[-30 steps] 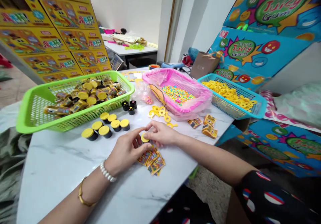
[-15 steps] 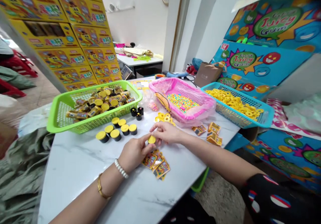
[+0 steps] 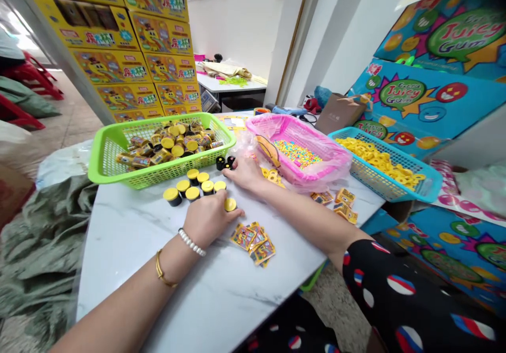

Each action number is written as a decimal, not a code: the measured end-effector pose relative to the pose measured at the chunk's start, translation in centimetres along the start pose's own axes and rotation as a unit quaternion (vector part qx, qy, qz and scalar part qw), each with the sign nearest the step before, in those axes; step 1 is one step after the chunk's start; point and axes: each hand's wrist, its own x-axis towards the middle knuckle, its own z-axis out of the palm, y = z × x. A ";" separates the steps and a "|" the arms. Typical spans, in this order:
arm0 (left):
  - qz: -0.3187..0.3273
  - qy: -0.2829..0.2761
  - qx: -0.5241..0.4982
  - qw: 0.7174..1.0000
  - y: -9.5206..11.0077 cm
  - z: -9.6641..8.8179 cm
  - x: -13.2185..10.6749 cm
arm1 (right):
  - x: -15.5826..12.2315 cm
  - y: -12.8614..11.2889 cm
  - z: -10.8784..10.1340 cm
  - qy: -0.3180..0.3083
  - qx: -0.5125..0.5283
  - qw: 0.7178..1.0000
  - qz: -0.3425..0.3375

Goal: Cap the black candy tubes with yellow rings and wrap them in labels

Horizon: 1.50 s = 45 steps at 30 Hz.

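- Left hand (image 3: 208, 218), fingers curled, at a yellow-topped black tub (image 3: 230, 204); I cannot tell if it grips.
- Foil sachets (image 3: 253, 243) lie just beside it on the marble table (image 3: 130, 268).
- Right hand (image 3: 245, 173), fingers spread, holds nothing I can see, near small black tubs (image 3: 226, 162).
- Beyond: a row of yellow-topped tubs (image 3: 192, 187), a green basket (image 3: 158, 176) of packaged tubs, a pink-lined basket (image 3: 312, 155) of colored beads, a blue basket (image 3: 411, 176) of yellow rings (image 3: 379, 155).
- Farthest: stacked Juicy Gum cartons (image 3: 427, 95).
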 end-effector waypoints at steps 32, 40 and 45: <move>0.018 -0.081 -0.286 0.955 2.3 0.6 -0.2 | -13.7 11.1 -6.1 -0.048 -0.131 0.989 -0.053; -0.014 -0.074 -0.246 0.966 1.4 1.1 0.2 | -13.8 10.2 -5.7 -0.017 -0.148 0.981 -0.124; -0.005 -0.082 -0.205 0.975 2.0 1.3 -0.4 | -13.9 11.0 -6.5 -0.024 -0.141 0.955 -0.258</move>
